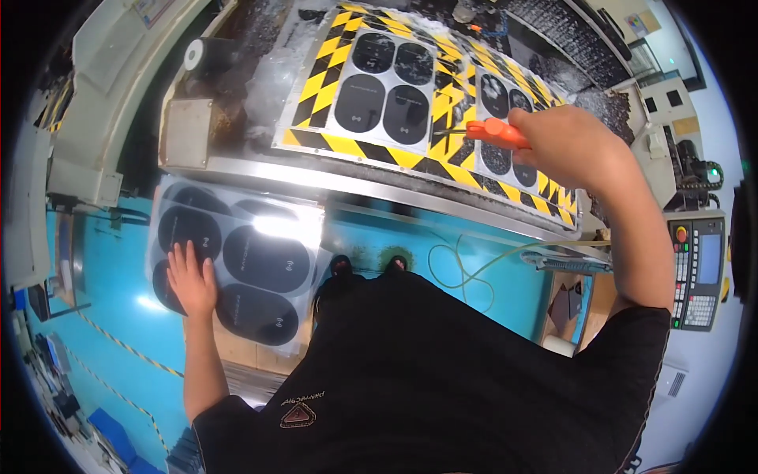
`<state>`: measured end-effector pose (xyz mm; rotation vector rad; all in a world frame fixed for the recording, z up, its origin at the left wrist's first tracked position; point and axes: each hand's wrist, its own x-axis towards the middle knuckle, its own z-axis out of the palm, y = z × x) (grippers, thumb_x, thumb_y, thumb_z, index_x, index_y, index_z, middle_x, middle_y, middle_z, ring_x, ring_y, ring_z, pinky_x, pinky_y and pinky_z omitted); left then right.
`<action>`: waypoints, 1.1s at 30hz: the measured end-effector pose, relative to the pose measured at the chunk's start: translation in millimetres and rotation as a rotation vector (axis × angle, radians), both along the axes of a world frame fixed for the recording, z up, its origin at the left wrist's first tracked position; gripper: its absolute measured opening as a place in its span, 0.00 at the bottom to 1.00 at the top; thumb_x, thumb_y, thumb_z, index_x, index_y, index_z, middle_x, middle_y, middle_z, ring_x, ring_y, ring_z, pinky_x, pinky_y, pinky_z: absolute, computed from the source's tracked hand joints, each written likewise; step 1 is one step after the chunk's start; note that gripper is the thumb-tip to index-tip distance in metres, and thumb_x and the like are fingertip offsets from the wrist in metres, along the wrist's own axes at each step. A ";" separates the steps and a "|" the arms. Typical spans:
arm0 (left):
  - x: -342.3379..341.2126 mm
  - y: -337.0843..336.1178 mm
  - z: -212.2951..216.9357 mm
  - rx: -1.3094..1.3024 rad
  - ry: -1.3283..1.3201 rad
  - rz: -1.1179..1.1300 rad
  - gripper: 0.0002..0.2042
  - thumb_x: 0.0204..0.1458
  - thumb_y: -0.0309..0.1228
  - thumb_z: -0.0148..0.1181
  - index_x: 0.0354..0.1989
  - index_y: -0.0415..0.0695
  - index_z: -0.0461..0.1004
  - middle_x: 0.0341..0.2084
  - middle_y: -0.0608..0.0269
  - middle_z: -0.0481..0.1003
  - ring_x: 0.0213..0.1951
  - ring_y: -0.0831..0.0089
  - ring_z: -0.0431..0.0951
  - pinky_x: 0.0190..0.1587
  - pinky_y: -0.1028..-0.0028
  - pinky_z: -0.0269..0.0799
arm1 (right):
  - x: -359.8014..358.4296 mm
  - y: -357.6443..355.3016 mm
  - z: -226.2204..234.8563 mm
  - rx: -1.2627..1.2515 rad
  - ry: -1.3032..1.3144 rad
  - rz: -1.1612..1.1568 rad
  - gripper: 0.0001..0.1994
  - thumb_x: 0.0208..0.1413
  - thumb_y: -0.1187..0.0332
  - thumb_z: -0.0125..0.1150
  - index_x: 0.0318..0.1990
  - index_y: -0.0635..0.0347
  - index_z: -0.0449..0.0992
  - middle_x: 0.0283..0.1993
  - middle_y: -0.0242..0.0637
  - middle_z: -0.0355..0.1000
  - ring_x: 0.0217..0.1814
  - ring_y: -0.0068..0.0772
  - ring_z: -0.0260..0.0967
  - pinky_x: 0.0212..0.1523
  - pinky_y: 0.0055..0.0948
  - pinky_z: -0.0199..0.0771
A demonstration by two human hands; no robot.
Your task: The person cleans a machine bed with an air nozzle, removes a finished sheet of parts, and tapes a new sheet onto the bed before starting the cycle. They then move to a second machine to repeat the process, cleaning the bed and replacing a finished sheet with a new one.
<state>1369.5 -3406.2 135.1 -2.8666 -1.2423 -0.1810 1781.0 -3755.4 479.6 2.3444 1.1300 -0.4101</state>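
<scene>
My right hand (572,142) is closed around an orange-handled tool (496,132), its thin nozzle pointing left over a machine bed with yellow-and-black hazard stripes (324,83). Two clear sheets carrying black oval pads lie on that bed: one (387,83) left of the nozzle, another (505,118) partly under my hand. My left hand (192,278) rests flat, fingers spread, on a third clear sheet of black oval pads (245,253) that sits lower, beside the machine's metal front edge (355,186).
A control panel with keypad and red button (696,268) stands at the right. A thin yellowish hose (474,272) loops over the blue floor (103,261). Grey machine housing (103,103) curves along the left. My shoes (367,265) show below the bed.
</scene>
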 end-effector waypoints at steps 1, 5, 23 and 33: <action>-0.3 -0.1 -0.4 0.013 -0.003 -0.008 0.27 0.62 0.44 0.50 0.70 0.53 0.60 0.71 0.54 0.55 0.72 0.52 0.50 0.71 0.51 0.43 | 0.2 -5.0 3.5 -0.013 -0.012 -0.003 0.15 0.55 0.62 0.64 0.44 0.59 0.69 0.33 0.49 0.76 0.41 0.55 0.75 0.42 0.49 0.72; -1.0 2.2 -4.3 0.034 0.026 -0.015 0.27 0.63 0.45 0.48 0.70 0.53 0.60 0.71 0.54 0.55 0.72 0.51 0.51 0.71 0.51 0.43 | 6.2 -32.2 11.9 -0.051 -0.074 -0.084 0.14 0.54 0.63 0.64 0.44 0.59 0.73 0.35 0.49 0.77 0.43 0.55 0.75 0.44 0.49 0.72; -10.8 18.7 -23.7 0.056 0.014 -0.086 0.26 0.65 0.46 0.44 0.71 0.53 0.58 0.72 0.55 0.54 0.73 0.51 0.50 0.71 0.50 0.43 | 46.9 -276.3 -91.9 0.032 -0.061 -0.711 0.20 0.56 0.58 0.62 0.52 0.57 0.72 0.47 0.50 0.77 0.51 0.54 0.74 0.52 0.48 0.71; 46.3 -53.2 -26.9 -0.015 -0.015 -0.030 0.27 0.66 0.47 0.43 0.72 0.55 0.56 0.73 0.50 0.49 0.73 0.46 0.45 0.69 0.43 0.42 | 23.8 -252.5 -171.5 0.358 0.093 -0.876 0.26 0.63 0.50 0.53 0.58 0.62 0.64 0.48 0.59 0.75 0.52 0.61 0.73 0.52 0.53 0.71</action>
